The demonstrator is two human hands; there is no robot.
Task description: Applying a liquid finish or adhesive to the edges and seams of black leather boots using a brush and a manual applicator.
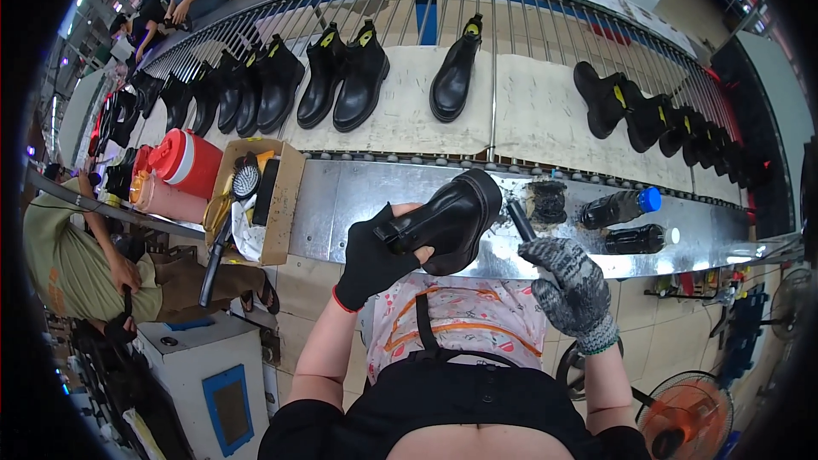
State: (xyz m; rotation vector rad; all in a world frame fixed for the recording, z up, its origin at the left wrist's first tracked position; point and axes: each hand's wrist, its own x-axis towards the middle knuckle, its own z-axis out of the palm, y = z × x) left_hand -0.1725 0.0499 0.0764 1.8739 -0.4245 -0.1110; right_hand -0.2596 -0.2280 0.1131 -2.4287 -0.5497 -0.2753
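My left hand [372, 254], in a black fingerless glove with red trim, grips a black ankle boot [452, 223] by its shaft. The boot is tilted above the metal ledge, its sole edge turned up and to the right. In a grey knitted glove, my right hand [569, 285] closes around a short dark stick-like tool [520, 220]. The tool's tip points at the boot and stays a little apart from it; what kind of tip it has is too small to tell. Just beyond lies a black, rough-textured pad [548, 202] on the stained metal.
Dark bottles with a blue cap [618, 207] and a white cap [639, 239] lie to the right. A cardboard box [283, 204] with brushes stands left, beside a red jug [187, 162]. Several boots [362, 77] line the conveyor [520, 102]. A person [102, 255] stands at left; a fan [686, 417] is lower right.
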